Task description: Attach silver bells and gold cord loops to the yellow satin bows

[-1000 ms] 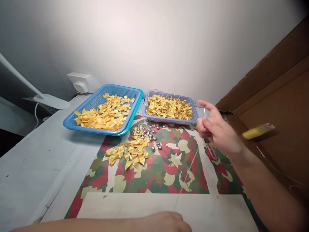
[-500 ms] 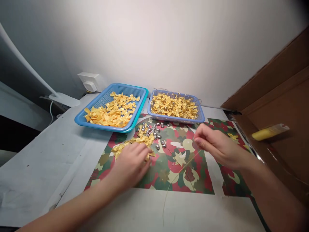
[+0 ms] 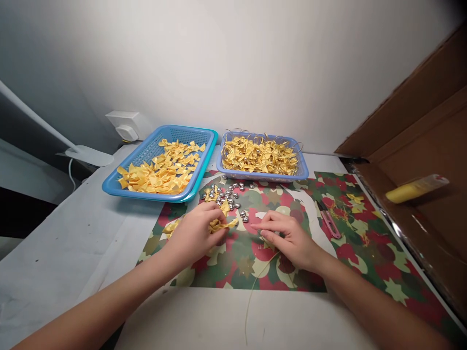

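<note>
My left hand [image 3: 200,226] pinches a yellow ribbon bow [image 3: 228,224] over the patterned mat. Loose yellow bows [image 3: 170,228] lie beside and partly under that hand. Just beyond it, several silver bells [image 3: 229,196] are scattered. To the right, my right hand [image 3: 286,238] has its thumb and fingers close together near a thin gold cord [image 3: 253,287], which trails from beneath the hand toward the front edge. Whether its fingertips grip the cord is too small to tell.
A blue basket of yellow bows [image 3: 160,177] stands at the back left. Beside it is a purple basket [image 3: 262,176] of bows with cords. Pink snips [image 3: 331,224] lie on the mat's right part. A yellow tube [image 3: 416,188] is by the cardboard at right.
My right hand has moved left and down, closer to my left hand, uncovering the snips. My left hand has lifted slightly with a bow now in its fingers. The view has shifted a little.
</note>
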`<action>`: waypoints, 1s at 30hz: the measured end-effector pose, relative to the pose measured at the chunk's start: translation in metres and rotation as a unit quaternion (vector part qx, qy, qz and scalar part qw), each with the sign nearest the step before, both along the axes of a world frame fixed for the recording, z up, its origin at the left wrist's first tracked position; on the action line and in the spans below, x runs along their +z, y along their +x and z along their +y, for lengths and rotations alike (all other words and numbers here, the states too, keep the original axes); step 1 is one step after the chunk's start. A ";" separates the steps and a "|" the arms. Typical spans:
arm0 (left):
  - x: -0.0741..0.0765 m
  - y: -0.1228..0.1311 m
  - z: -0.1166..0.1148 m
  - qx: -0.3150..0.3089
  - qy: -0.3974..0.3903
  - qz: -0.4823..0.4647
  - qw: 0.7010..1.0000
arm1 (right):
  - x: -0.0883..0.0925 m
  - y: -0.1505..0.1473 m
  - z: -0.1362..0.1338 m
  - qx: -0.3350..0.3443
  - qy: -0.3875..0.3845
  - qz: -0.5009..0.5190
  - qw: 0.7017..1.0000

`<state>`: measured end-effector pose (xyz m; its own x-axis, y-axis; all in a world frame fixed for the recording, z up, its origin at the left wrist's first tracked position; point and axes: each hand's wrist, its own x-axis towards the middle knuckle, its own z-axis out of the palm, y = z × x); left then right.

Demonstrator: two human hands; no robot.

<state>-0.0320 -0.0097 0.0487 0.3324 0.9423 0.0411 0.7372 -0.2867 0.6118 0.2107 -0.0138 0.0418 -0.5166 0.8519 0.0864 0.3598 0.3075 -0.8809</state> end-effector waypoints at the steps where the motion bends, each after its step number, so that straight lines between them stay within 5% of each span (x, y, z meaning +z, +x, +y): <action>1: 0.002 0.005 0.001 0.015 -0.038 -0.065 0.997 | -0.001 0.000 0.001 -0.022 -0.022 0.022 0.999; 5: -0.002 0.035 0.006 0.071 -0.253 -0.324 0.909 | -0.009 0.007 0.009 -0.106 -0.102 0.105 0.984; 9: -0.018 0.065 0.011 0.072 -0.264 -0.460 0.845 | -0.023 0.014 0.013 -0.189 -0.136 0.147 0.961; 13: -0.032 0.074 0.009 0.052 -0.211 -0.467 0.857 | -0.034 0.014 0.010 -0.218 -0.105 0.139 0.960; 19: -0.045 0.068 0.001 0.060 -0.099 -0.446 0.887 | -0.040 0.010 0.003 -0.156 -0.013 0.111 0.981; 30: -0.040 0.065 -0.003 0.091 -0.113 -0.415 0.898 | -0.047 0.013 0.003 -0.187 -0.024 0.135 0.973</action>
